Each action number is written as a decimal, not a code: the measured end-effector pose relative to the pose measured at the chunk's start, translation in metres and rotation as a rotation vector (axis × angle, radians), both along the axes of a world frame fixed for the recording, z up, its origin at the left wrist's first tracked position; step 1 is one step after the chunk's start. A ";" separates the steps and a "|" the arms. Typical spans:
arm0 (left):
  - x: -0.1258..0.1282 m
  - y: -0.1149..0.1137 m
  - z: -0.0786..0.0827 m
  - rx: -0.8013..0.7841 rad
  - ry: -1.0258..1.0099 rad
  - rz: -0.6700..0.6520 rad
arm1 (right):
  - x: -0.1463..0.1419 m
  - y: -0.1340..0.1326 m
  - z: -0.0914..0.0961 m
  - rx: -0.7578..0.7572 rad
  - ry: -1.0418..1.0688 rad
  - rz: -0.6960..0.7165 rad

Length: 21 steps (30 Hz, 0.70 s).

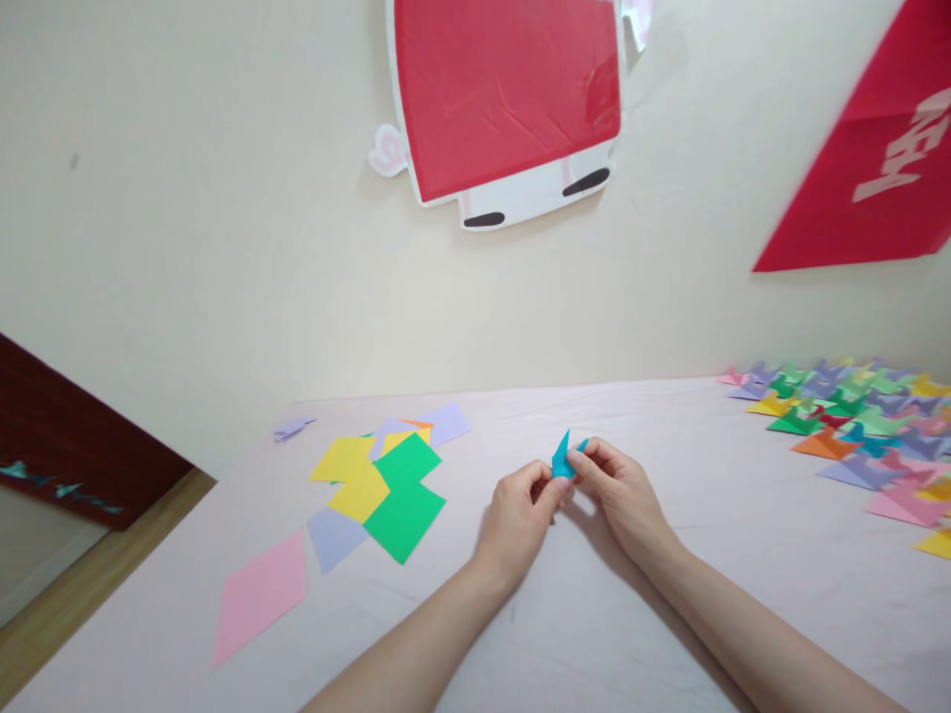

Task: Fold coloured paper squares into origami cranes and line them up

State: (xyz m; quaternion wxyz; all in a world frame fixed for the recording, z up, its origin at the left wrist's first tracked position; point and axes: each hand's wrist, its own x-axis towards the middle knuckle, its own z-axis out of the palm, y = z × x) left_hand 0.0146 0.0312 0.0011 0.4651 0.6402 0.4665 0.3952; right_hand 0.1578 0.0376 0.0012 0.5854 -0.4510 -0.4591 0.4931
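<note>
A small piece of folded blue paper (pixel 562 459), with pointed tips sticking up, is pinched between my two hands above the middle of the table. My left hand (pixel 520 510) grips its lower left part between thumb and fingers. On the other side, my right hand (pixel 620 490) holds its right part, thumb and forefinger pressed together. My fingers cover much of the paper's lower edge, so its full shape is hidden.
Square paper sheets lie to the left, among them a green sheet (pixel 406 522), a yellow sheet (pixel 360 492) and a pink sheet (pixel 262 597). Several folded paper figures (pixel 824 444) stand in rows at the right. Behind the pale tabletop (pixel 461 634) rises a wall (pixel 260 248).
</note>
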 end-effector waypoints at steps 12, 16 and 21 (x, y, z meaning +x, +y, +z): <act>-0.001 0.000 -0.001 0.152 0.125 0.010 | -0.002 0.000 0.007 0.009 0.086 0.004; -0.002 -0.003 0.011 0.297 0.049 0.162 | -0.001 0.000 0.004 0.052 0.002 0.003; -0.004 -0.002 0.019 0.419 -0.033 0.178 | 0.000 0.000 0.002 0.105 -0.116 0.038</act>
